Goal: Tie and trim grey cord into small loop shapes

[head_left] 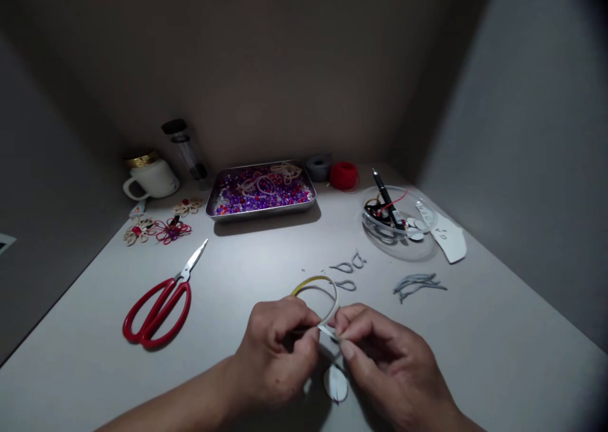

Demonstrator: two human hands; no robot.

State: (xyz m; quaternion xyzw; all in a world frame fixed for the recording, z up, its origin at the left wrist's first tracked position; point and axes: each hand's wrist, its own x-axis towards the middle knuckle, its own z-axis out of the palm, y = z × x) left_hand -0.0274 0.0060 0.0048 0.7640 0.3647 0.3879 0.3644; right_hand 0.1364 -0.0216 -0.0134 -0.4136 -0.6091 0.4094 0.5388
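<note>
My left hand [285,349] pinches a thin ring, yellow inside and pale outside, that looks like a narrow roll of tape [336,296]. Close beside it, the closed fingertips of my right hand [387,362] grip the short white end of the tape [327,332] that comes off the ring. A white oval piece [335,384] with a grey cord on it shows between and below my hands; whether a finger touches the cord is hidden. Just beyond the ring lie several small grey cord loops [342,285]. Short grey cord pieces [418,284] are bunched farther right.
Red-handled scissors [159,311] lie at left, near beaded cord flowers [173,229]. Behind stand a white mug [156,180], a metal tray [266,213] of beads, grey cord [318,167] and red cord [343,175]. At right are a clear dish [408,248], a pen [387,197] and a white card [451,241].
</note>
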